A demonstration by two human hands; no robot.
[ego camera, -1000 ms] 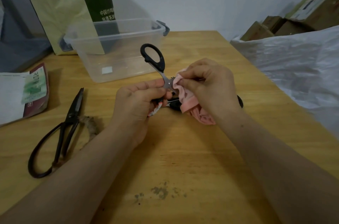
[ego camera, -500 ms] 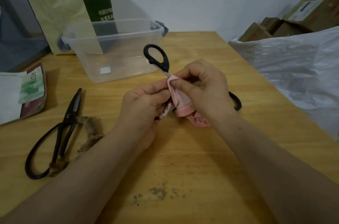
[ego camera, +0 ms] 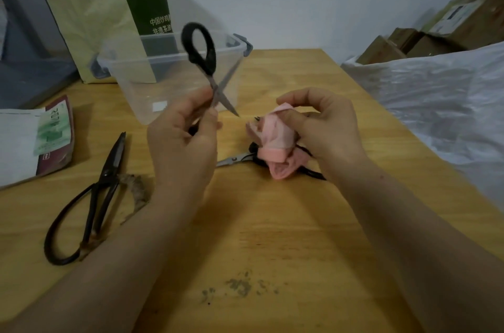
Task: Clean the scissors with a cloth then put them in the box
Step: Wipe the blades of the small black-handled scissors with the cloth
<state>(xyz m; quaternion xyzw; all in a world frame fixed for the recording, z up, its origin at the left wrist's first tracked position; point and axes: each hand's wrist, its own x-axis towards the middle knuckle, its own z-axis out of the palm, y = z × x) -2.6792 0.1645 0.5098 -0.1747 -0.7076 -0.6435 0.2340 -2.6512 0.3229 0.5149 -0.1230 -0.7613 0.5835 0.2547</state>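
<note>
My left hand (ego camera: 182,136) grips a pair of black-handled scissors (ego camera: 203,59) near the pivot, blades spread open, one handle loop raised in front of the clear plastic box (ego camera: 131,79). My right hand (ego camera: 324,125) holds a bunched pink cloth (ego camera: 272,139) a short way to the right of the blade tip, apart from it. A second pair of scissors (ego camera: 236,159) lies on the wooden table (ego camera: 272,237) under the cloth, only its silver blades and part of a black handle showing. A large dark iron pair of scissors (ego camera: 92,196) lies at the left.
A green and yellow carton (ego camera: 109,10) stands behind the box. Paper packets (ego camera: 35,139) lie at the left edge. White plastic sheeting (ego camera: 436,103) and cardboard boxes (ego camera: 436,32) border the right side. A dirt smudge (ego camera: 240,286) marks the near table.
The cloth has come off the blades: my right hand drew it away to the right. My left hand lifted the scissors and their blades now stand spread apart.
</note>
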